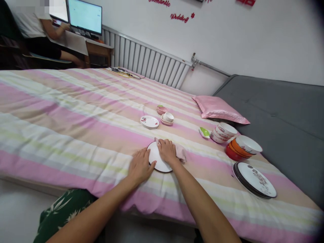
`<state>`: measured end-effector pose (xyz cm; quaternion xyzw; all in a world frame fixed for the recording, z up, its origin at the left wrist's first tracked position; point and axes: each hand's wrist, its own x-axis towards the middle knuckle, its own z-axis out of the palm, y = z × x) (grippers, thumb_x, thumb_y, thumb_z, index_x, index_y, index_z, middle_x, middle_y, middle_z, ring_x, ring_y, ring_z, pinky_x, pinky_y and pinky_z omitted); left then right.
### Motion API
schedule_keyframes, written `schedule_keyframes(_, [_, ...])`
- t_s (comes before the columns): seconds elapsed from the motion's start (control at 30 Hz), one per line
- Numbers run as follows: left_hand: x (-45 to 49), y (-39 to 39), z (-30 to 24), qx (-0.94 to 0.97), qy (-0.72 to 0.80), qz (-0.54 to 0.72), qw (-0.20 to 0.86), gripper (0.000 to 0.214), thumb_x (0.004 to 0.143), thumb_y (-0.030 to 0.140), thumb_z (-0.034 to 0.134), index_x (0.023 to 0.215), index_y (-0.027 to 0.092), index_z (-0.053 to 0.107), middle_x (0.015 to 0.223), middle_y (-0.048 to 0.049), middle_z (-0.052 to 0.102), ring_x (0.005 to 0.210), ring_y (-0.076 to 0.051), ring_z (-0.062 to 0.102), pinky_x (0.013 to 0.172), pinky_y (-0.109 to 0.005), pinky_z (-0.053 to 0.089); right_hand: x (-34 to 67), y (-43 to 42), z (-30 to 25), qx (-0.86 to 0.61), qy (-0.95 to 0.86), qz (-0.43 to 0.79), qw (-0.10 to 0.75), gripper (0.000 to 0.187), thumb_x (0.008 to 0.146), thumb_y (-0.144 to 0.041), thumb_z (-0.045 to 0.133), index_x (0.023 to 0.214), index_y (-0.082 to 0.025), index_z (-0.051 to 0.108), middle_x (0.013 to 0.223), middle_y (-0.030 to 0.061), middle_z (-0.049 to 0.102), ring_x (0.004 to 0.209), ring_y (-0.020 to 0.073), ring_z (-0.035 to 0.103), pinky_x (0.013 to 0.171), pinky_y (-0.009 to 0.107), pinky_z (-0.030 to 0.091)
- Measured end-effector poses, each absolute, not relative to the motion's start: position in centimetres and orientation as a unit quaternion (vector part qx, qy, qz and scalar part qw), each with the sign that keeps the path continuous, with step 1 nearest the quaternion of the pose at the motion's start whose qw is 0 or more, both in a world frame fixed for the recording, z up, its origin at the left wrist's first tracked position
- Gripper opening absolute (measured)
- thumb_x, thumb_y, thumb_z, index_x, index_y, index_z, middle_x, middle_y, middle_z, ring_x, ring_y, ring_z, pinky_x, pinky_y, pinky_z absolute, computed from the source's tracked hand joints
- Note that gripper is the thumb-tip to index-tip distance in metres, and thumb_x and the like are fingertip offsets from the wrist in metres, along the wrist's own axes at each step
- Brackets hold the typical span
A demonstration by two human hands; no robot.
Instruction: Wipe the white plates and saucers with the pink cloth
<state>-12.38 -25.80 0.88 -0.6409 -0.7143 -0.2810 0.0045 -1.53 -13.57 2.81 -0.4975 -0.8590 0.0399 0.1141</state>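
A white plate [162,165] with a dark rim lies on the striped bedspread in front of me. My left hand [141,166] holds the plate's left edge, its thumb over the rim and its fingers along the side. Under my right hand [167,151] is a pinkish cloth [180,152], pressed onto the upper right of the plate; part of it spreads out beyond the rim. Just past the plate sit a stack of small flowered plates [149,122] and some small white bowls [167,117], with pink dishes [161,109] behind them.
To the right stand dark-rimmed plates [255,180], orange and red bowls [243,147], flowered bowls [224,132] and a green leaf-shaped dish [204,132]. A pink pillow [220,108] leans by the grey headboard [273,114]. Cables [126,72] lie far back. A person [32,27] sits by monitors.
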Motion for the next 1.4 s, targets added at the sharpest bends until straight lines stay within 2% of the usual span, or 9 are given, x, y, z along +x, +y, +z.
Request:
schedule_keyframes(0.23, [-12.4,-25.9,1.0,-0.648,-0.706,-0.285,0.002,0.057,0.084,0.035,0.045,0.128,-0.001,0.042,0.129,-0.0233,0.049,0.122,-0.031,0.044,0.106,-0.045,0.027,0.3,-12.9,2.8,-0.558,-0.817,0.074,0.122,0.031,0.090,-0.037,0.035,0.106,-0.018,0.054,0.105,0.0129,0.058,0.099,0.0254,0.052,0.078,0.034,0.037])
schedule_keyframes(0.43, [-12.4,-25.9,1.2,-0.639,-0.700,-0.318,-0.032,0.059,0.082,0.032,0.048,0.128,-0.003,0.041,0.128,-0.0261,0.050,0.121,-0.034,0.044,0.105,-0.048,0.026,1.7,-12.0,2.7,-0.587,-0.784,0.144,0.141,0.029,0.085,-0.043,0.043,0.097,-0.020,0.057,0.091,0.0094,0.065,0.083,0.0232,0.059,0.065,0.030,0.039])
schedule_keyframes(0.6, [-12.8,-25.7,1.4,-0.617,-0.688,-0.372,-0.091,0.072,0.071,0.029,0.060,0.134,0.005,0.036,0.126,-0.0211,0.053,0.115,-0.035,0.049,0.099,-0.049,0.035,2.4,-12.4,2.7,-0.581,-0.760,0.174,0.231,0.027,0.082,-0.042,0.044,0.095,-0.023,0.058,0.087,0.0051,0.067,0.079,0.0205,0.060,0.064,0.027,0.039])
schedule_keyframes(0.77, [-13.1,-25.2,1.1,-0.565,-0.666,-0.456,-0.168,0.074,0.072,0.024,0.059,0.138,0.012,0.029,0.123,-0.0151,0.057,0.102,-0.028,0.060,0.087,-0.041,0.047,2.8,-13.5,4.0,-0.519,-0.758,0.190,0.347,0.026,0.082,-0.041,0.042,0.093,-0.021,0.056,0.083,0.0020,0.067,0.077,0.0188,0.060,0.066,0.026,0.042])
schedule_keyframes(0.93, [-13.6,-25.2,1.9,-0.528,-0.618,-0.542,-0.214,0.048,0.079,0.020,0.045,0.127,0.017,0.044,0.111,-0.0083,0.064,0.086,-0.018,0.065,0.074,-0.029,0.053,2.5,-14.7,7.5,-0.425,-0.783,0.187,0.414,0.023,0.082,-0.036,0.046,0.094,-0.019,0.056,0.083,0.0031,0.064,0.077,0.0183,0.058,0.070,0.028,0.044])
schedule_keyframes(1.07, [-14.4,-25.2,2.6,-0.514,-0.599,-0.579,-0.204,0.034,0.078,0.021,0.045,0.110,0.016,0.056,0.099,-0.0060,0.067,0.086,-0.019,0.064,0.076,-0.031,0.052,1.7,-16.1,10.7,-0.349,-0.816,0.159,0.434,0.018,0.082,-0.030,0.051,0.095,-0.020,0.057,0.094,0.0058,0.061,0.091,0.0201,0.055,0.083,0.031,0.042])
schedule_keyframes(1.2, [-15.2,-25.0,3.1,-0.510,-0.602,-0.587,-0.183,0.031,0.075,0.022,0.050,0.104,0.016,0.061,0.095,-0.0059,0.069,0.086,-0.022,0.063,0.078,-0.034,0.050,0.7,-17.2,11.6,-0.230,-0.881,0.116,0.397,0.014,0.085,-0.027,0.049,0.093,-0.022,0.059,0.094,0.0072,0.061,0.092,0.0213,0.054,0.083,0.034,0.042])
schedule_keyframes(1.33, [-15.6,-25.5,4.5,-0.551,-0.587,-0.566,-0.176,0.030,0.076,0.027,0.054,0.102,0.018,0.064,0.097,-0.0045,0.070,0.088,-0.022,0.063,0.080,-0.032,0.048,0.4,-17.7,11.3,-0.225,-0.893,0.142,0.362,0.013,0.086,-0.029,0.050,0.091,-0.022,0.059,0.090,0.0056,0.062,0.088,0.0201,0.055,0.080,0.033,0.042])
schedule_keyframes(1.4, [-15.7,-25.8,5.3,-0.574,-0.577,-0.554,-0.176,0.027,0.079,0.030,0.051,0.100,0.019,0.066,0.094,-0.0033,0.070,0.085,-0.020,0.063,0.077,-0.030,0.047,0.5,-17.9,11.5,-0.223,-0.894,0.151,0.359,0.017,0.083,-0.031,0.055,0.097,-0.022,0.058,0.096,0.0060,0.062,0.094,0.0208,0.054,0.085,0.034,0.041])
